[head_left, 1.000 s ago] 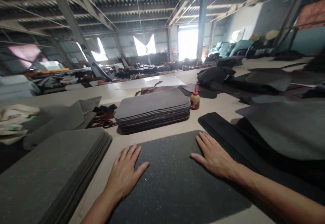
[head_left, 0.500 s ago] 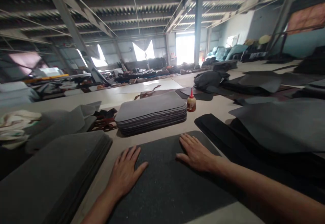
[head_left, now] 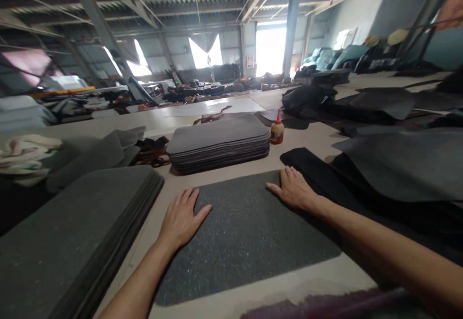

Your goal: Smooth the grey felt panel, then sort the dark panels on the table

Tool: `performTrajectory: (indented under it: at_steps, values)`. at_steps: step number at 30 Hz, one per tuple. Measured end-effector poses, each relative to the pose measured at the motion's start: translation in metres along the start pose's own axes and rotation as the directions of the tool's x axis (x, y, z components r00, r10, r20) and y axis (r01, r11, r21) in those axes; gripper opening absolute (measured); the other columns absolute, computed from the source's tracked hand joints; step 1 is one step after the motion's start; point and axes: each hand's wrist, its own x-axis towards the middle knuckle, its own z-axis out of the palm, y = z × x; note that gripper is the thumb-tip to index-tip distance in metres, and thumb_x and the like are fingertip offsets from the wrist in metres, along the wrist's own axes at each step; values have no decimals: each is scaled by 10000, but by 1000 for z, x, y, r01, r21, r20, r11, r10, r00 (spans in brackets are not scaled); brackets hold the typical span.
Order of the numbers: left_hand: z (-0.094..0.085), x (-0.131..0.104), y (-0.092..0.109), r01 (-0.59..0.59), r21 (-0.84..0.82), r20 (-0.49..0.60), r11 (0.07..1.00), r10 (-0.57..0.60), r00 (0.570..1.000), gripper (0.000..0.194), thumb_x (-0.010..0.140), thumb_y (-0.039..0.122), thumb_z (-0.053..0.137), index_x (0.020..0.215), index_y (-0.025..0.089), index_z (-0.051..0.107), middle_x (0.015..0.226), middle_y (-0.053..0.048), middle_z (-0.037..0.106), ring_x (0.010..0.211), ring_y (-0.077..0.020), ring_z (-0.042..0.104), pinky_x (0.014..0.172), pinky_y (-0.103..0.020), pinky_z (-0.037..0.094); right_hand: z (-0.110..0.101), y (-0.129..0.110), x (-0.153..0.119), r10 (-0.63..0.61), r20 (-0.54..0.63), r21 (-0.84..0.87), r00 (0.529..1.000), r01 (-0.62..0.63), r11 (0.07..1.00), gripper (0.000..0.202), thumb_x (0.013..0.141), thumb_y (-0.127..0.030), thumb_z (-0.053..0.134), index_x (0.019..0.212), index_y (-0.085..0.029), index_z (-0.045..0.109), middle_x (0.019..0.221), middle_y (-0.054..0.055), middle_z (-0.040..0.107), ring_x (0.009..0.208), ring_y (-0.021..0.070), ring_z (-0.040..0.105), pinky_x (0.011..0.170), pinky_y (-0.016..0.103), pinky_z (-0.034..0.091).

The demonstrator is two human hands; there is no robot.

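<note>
A dark grey sheet (head_left: 246,232) with rounded corners and small light specks lies flat on the table before me. My left hand (head_left: 183,218) rests at its left edge, fingers outstretched and thumb over the surface. At the far right corner, my right hand (head_left: 294,187) lies on the sheet's edge with the thumb spread from the fingers. Just beyond the sheet stands a neat stack of grey rounded sheets (head_left: 219,138). A second stack of dark sheets (head_left: 79,222) is on my left.
A small glue-like bottle with a red nozzle (head_left: 277,131) stands right of the far stack. Black folded material (head_left: 307,162) and loose grey sheets (head_left: 412,165) lie on the right. A crumpled pale cloth (head_left: 31,157) is at the far left.
My right hand has slid right to the sheet's far right corner. The view has tilted down, so the sheet's near edge shows. My left hand stays at the left edge.
</note>
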Motion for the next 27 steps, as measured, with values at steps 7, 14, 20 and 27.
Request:
performTrajectory:
  at_steps: [7, 14, 20, 27]
  values:
    - [-22, -13, 18, 53, 91, -98, 994, -44, 994, 624, 1000, 525, 392, 1434, 87, 488, 1587, -188, 359, 1465, -397, 305, 1193, -589, 271, -18, -33, -77, -406, 42, 142, 913, 397, 907, 885, 1007, -718, 258, 1569, -37, 317, 1634, 192, 176, 1524, 333, 132, 1240, 522, 200]
    - [-28, -90, 25, -121, -19, 82, 992, 122, 989, 644, 999, 613, 329, 1519, 241, 404, 1617, -37, 345, 1497, -291, 300, 1205, -571, 311, -12, -44, -100, -407, 40, 149, 913, 397, 906, 853, 1010, -693, 343, 1551, -33, 356, 1622, 194, 193, 1513, 345, 175, 1234, 567, 223]
    - [-9, -105, 7, -93, 21, 44, 995, 92, 995, 688, 982, 638, 258, 1531, 245, 394, 1611, -8, 331, 1516, -272, 263, 1214, -588, 296, -25, -36, -103, -343, 80, 133, 936, 331, 934, 854, 1014, -672, 367, 1556, -14, 336, 1616, 222, 185, 1510, 355, 171, 1241, 538, 220]
    - [-4, -103, 3, -146, 31, 3, 989, 146, 989, 660, 976, 599, 335, 1534, 251, 388, 1600, -34, 355, 1505, -304, 284, 1194, -604, 323, -30, -4, -118, -257, 108, 129, 960, 242, 962, 855, 1017, -673, 351, 1575, -30, 285, 1632, 199, 118, 1522, 333, 114, 1241, 531, 211]
